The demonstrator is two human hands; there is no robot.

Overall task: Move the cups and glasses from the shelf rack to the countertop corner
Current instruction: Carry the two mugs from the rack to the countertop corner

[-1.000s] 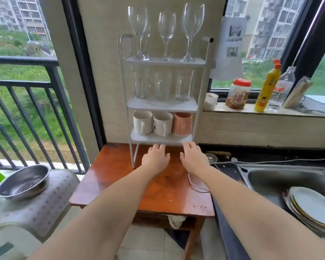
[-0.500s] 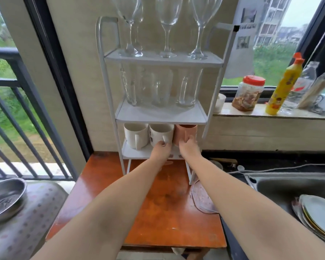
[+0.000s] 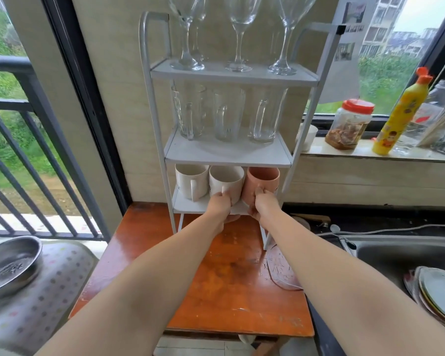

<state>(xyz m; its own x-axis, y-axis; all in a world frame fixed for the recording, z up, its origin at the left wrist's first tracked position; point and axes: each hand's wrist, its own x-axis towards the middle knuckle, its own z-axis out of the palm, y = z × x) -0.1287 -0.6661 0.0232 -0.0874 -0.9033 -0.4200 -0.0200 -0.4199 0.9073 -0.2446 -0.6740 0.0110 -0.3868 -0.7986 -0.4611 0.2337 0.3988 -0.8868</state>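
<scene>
Both hands are taking first mugs off the shelf rack (image 3: pixel 278 156): left hand (image 3: pixel 220 205) fingers clamping the white mug (image 3: pixel 225 182), right hand (image 3: pixel 262 205) pinching the pink mug (image 3: pixel 262 179); lifting clear is needed next.

Brightness: soft daylight is filling the scene evenly, with nothing sitting in deep shade.
Source: light is coming in through the window (image 3: pixel 385 70) at right and the open balcony side at left.
Overexposure: the sky at the top right is washing out to near white.
Glare: the glossy wooden desk (image 3: pixel 144 242) is throwing a pale sheen along its left part; the wine glasses (image 3: pixel 238 34) are catching small highlights.
Shadows: faint, soft-edged ones are lying under the forearms and beneath the shelf rack (image 3: pixel 228 152).
Distortion: the wide lens is bowing the balcony railing (image 3: pixel 18 140) and leaning the window frames outward.
Sharpness: the centre is reading fairly crisp, while the corners are smearing and compression is softening fine detail.
</scene>
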